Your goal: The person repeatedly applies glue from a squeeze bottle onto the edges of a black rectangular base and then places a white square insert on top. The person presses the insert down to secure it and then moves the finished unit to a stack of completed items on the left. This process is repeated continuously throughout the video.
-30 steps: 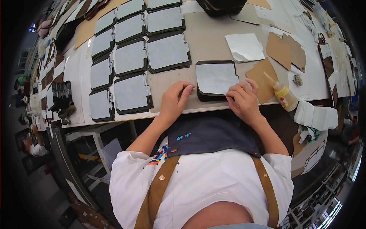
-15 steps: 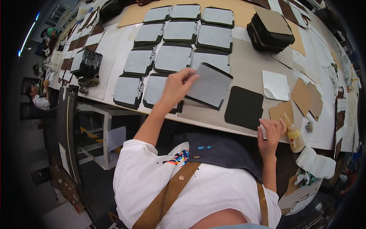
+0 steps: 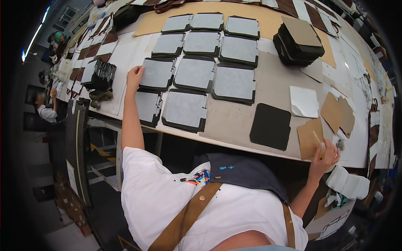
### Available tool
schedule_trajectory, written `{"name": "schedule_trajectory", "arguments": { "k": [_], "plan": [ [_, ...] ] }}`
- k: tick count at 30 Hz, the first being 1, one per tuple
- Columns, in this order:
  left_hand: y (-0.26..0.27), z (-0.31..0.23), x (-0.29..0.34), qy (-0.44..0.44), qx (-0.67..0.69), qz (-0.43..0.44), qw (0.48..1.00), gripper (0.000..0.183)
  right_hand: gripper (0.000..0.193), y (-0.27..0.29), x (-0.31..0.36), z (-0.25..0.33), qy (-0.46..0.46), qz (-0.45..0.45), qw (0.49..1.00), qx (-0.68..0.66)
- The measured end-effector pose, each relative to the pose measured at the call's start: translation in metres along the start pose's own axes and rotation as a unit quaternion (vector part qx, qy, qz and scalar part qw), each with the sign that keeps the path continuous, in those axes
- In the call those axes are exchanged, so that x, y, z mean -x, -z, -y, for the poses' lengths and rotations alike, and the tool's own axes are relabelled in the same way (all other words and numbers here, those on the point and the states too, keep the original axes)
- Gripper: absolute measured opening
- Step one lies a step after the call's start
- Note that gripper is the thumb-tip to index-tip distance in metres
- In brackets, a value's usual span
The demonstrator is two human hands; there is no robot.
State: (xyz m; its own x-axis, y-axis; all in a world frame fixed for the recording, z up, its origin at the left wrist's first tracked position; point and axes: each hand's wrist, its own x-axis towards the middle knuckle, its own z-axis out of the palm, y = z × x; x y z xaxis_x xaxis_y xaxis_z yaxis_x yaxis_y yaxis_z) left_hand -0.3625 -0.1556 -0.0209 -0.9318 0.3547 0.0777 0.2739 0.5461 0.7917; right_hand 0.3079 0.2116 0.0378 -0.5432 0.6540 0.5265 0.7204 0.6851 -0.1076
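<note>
My left hand (image 3: 135, 77) reaches far over the table and grips the left edge of a grey-faced panel with a dark rim (image 3: 158, 73). That panel lies in a grid of several like panels (image 3: 197, 71). My right hand (image 3: 325, 155) rests at the near table edge, closed around a small pale bottle (image 3: 323, 146) with a thin stick poking up from it; most of the bottle is hidden. A bare black panel (image 3: 270, 126) lies flat between the two hands. A white sheet (image 3: 303, 101) lies just beyond it.
Brown card pieces (image 3: 335, 112) lie by my right hand. A stack of dark panels (image 3: 298, 42) stands at the back right, and a black bundle of pieces (image 3: 102, 75) at the left. White folded material (image 3: 348, 185) hangs off the near edge. Another person (image 3: 45, 112) sits far left.
My left hand has carried the grey-faced panel from in front of me out to the left side of the grid. My right hand moved right to the bottle, leaving a black panel bare.
</note>
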Motion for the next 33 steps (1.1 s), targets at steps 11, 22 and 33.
{"name": "schedule_trajectory", "arguments": {
  "k": [11,22,33],
  "plan": [
    [-0.067,-0.097,0.049,-0.226,-0.139,-0.056,0.962,0.028,0.062,0.021,0.067,-0.095,-0.406,0.087,0.868,-0.272],
    [-0.128,-0.140,0.099,-0.324,-0.227,-0.026,0.918,0.023,0.051,0.015,0.096,-0.117,-0.412,-0.076,0.730,-0.540],
    [-0.091,-0.068,0.066,-0.243,-0.417,-0.066,0.873,0.055,0.068,0.017,0.055,-0.104,-0.378,-0.170,0.509,-0.754]
  ]
}}
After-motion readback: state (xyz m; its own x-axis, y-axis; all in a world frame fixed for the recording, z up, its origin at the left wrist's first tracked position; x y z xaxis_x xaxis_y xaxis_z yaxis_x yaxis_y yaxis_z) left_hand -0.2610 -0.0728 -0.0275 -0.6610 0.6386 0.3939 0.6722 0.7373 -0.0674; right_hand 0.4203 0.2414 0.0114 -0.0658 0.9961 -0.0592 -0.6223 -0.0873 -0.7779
